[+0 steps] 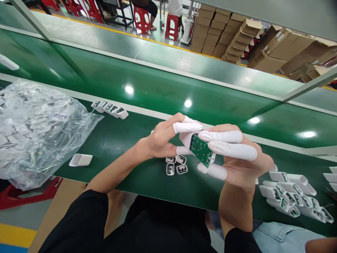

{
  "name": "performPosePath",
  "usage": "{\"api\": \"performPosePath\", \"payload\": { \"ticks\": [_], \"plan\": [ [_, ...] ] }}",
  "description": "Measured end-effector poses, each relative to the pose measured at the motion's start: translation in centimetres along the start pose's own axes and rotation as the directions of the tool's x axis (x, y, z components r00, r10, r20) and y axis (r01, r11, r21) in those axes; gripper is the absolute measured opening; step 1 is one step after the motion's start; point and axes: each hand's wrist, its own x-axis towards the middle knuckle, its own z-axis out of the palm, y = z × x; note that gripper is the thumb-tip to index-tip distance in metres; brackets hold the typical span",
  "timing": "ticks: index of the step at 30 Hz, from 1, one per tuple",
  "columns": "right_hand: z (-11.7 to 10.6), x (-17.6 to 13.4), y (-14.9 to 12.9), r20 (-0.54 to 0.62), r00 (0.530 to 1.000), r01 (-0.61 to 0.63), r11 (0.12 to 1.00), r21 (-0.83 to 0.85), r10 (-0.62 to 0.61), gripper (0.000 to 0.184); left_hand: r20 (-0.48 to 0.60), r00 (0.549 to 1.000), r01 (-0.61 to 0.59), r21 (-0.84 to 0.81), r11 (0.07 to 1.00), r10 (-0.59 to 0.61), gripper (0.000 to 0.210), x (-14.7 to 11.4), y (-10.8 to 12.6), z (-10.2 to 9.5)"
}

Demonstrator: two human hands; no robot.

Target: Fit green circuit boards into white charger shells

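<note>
My left hand [168, 137], with white finger cots on its fingers, grips a white plastic housing [185, 139]. A green circuit board [201, 150] sticks out of the housing's end on the right, partly inside it. My right hand [234, 151], also in white finger cots, pinches that board between thumb and fingers. Below my hands, several white housings with boards inside [170, 169] stand upright on the green work surface [142, 168], open ends up. A lone white housing [81, 160] lies on its side to the left.
A clear plastic bag of white parts [39, 126] fills the left side. A row of filled housings [110, 108] stands at the back left. Stacked housings [292, 193] lie at the right. Beyond the green conveyor belt [158, 89] are cardboard boxes [210, 28], red stools [142, 19] and seated people.
</note>
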Motion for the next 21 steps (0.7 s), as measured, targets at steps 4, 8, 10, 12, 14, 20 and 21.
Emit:
{"api": "performPosePath", "payload": {
  "ticks": [4,8,10,12,14,20,21],
  "plan": [
    [0.01,0.01,0.00,0.003,1.000,-0.003,1.000,0.009,0.003,0.062,-0.010,1.000,-0.028,0.005,1.000,0.028,0.080,0.16,0.18,-0.07],
    [-0.01,-0.03,0.20,0.004,1.000,0.013,1.000,0.016,-0.013,0.063,-0.004,1.000,-0.029,0.026,0.999,0.029,0.078,0.20,0.17,-0.09],
    [0.00,-0.02,0.24,-0.005,1.000,0.015,1.000,-0.011,-0.015,0.060,-0.001,0.999,-0.035,0.035,0.999,0.035,0.076,0.14,0.04,-0.09],
    [0.00,0.00,0.21,-0.012,1.000,0.013,0.999,-0.038,-0.013,0.059,-0.001,0.999,-0.037,0.044,0.998,0.037,0.075,0.05,-0.10,-0.08],
    [-0.02,0.04,0.15,-0.012,1.000,0.009,0.999,-0.049,-0.009,0.060,-0.006,0.999,-0.033,0.054,0.998,0.033,0.074,-0.02,-0.20,-0.05],
    [-0.15,0.17,0.12,-0.021,0.999,0.044,0.998,-0.037,-0.045,0.066,-0.030,0.997,-0.065,0.058,0.996,0.067,0.073,0.07,-0.28,-0.02],
    [-0.15,0.18,0.15,-0.024,0.999,0.048,0.998,-0.035,-0.049,0.067,-0.028,0.997,-0.071,0.060,0.996,0.073,0.074,0.11,-0.30,-0.03]
  ]
}}
